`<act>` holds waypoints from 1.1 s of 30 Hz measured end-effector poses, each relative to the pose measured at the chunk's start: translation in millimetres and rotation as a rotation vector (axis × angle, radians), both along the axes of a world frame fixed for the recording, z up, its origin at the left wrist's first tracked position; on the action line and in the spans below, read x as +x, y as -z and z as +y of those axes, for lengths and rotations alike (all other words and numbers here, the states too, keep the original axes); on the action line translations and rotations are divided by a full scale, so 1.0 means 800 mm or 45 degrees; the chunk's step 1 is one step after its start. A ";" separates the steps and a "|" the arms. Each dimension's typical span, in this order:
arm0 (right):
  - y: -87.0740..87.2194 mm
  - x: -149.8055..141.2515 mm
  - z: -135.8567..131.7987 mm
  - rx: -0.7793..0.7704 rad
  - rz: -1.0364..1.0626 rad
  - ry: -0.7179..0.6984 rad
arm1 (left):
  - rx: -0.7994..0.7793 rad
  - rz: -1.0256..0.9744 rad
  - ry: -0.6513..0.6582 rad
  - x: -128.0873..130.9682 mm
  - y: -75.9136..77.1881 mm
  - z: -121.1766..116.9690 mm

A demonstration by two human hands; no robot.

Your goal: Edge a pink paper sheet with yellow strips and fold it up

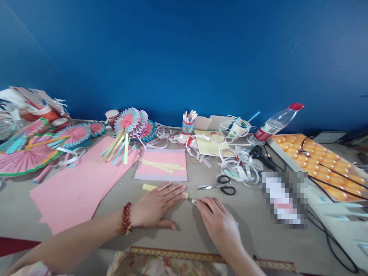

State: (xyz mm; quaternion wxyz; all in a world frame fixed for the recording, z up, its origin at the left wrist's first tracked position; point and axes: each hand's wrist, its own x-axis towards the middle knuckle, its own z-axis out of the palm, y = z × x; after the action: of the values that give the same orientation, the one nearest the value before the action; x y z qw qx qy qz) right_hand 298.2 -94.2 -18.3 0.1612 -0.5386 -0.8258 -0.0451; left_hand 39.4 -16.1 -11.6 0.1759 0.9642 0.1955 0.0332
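My left hand (158, 205) lies flat on the table, fingers stretched out, pressing on a narrow pale yellow paper strip (149, 187). Most of that strip is hidden under the fingers; its short right end shows past the fingertips. In my right hand (220, 222) is a utility knife (193, 201), its thin blade pointing left at the strip's right end. Whether the blade touches the paper I cannot tell. Black-handled scissors (221, 186) lie with blades apart just beyond my right hand. Behind my left hand, more yellow strips (163, 165) rest on a pink sheet with lilac edges (172, 176).
Large pink paper (77, 176) and folded paper rosettes (129, 120) spread to the left. Coiled white strips (240, 168), a black glue gun (263, 157) and a plastic bottle (277, 122) stand or lie right. A pen cup (188, 126) is near the blue wall (184, 57).
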 end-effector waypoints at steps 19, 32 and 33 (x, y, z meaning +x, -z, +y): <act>-0.003 -0.005 0.002 -0.054 0.196 -0.036 | -0.002 0.010 0.009 0.001 -0.001 0.001; -0.001 -0.016 0.006 -0.084 0.249 -0.049 | 0.007 -0.007 0.002 0.001 -0.001 0.000; -0.001 -0.017 0.006 -0.085 0.251 -0.046 | 0.004 -0.012 0.000 0.002 -0.001 0.000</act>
State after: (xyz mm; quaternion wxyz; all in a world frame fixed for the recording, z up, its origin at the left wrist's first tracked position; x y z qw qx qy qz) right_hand 284.3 -89.4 -17.3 0.2247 -0.5306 -0.8164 0.0385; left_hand 40.9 -16.0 -10.9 0.1752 0.9644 0.1946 0.0380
